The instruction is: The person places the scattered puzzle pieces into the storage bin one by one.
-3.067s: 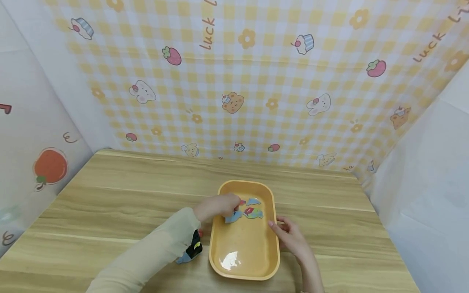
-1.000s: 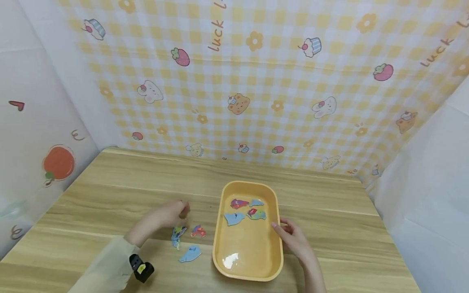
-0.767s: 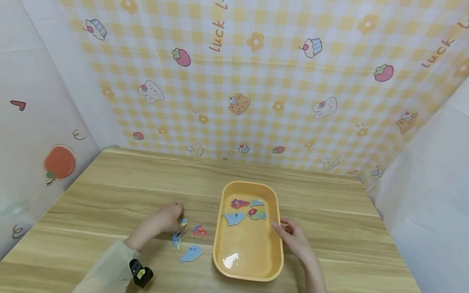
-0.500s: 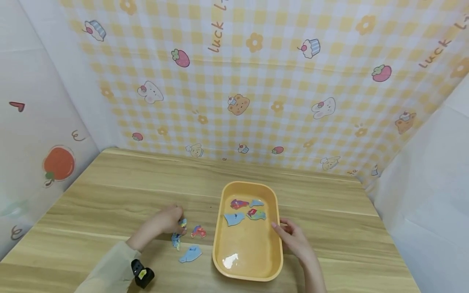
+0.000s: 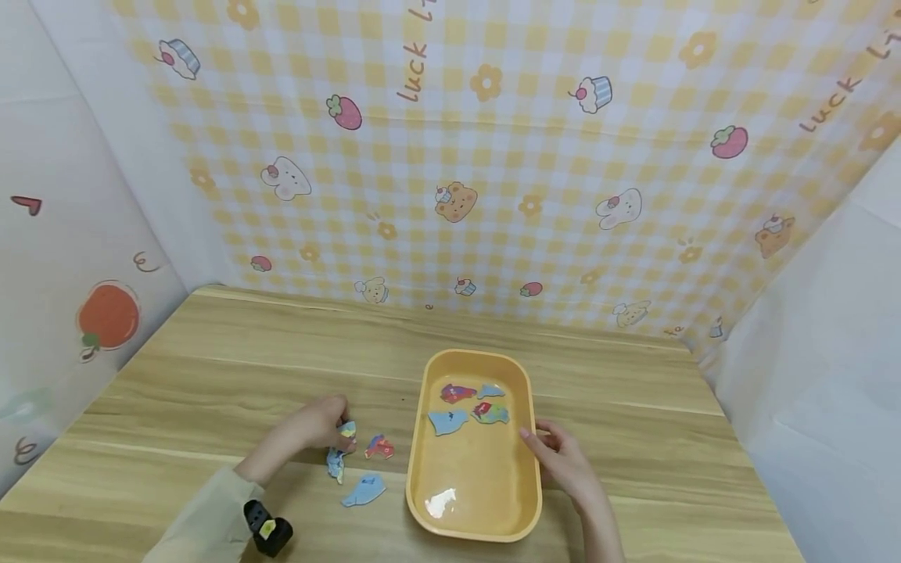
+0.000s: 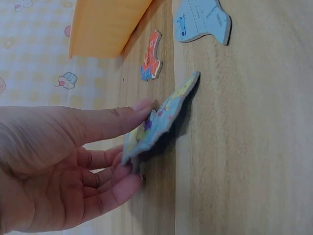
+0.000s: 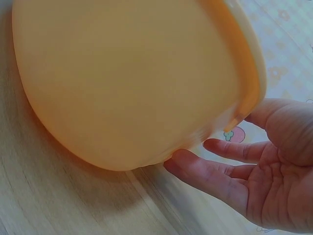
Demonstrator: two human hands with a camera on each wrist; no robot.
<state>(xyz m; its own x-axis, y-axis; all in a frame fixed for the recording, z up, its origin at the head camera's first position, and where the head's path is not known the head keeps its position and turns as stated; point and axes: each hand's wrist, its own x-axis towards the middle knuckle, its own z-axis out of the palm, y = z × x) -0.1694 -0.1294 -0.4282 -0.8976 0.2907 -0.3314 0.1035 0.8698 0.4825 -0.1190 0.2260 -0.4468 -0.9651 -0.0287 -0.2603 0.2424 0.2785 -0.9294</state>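
Note:
My left hand (image 5: 320,422) pinches a blue and yellow flat puzzle piece (image 6: 161,120) between thumb and fingers at the table's left-centre. In the left wrist view that piece stands tilted, its far end near the wood. To its right lie a red puzzle piece (image 5: 378,446) and a light blue one (image 5: 364,490). My right hand (image 5: 563,457) grips the right rim of a yellow tray (image 5: 473,485), thumb over the edge and fingers along the outer wall. Inside the tray's far half are a red-purple piece (image 5: 457,393), a blue piece (image 5: 448,422) and two others.
A wood-grain table (image 5: 633,438) carries everything. Behind it hangs a yellow checked cloth (image 5: 394,156), with white cloth at both sides. A small black device (image 5: 267,528) sits on my left wrist, over the sleeve.
My left hand has left the tray, where the red-purple piece now lies uncovered. It moved left to the table and took hold of the blue and yellow puzzle piece. My right hand stays put.

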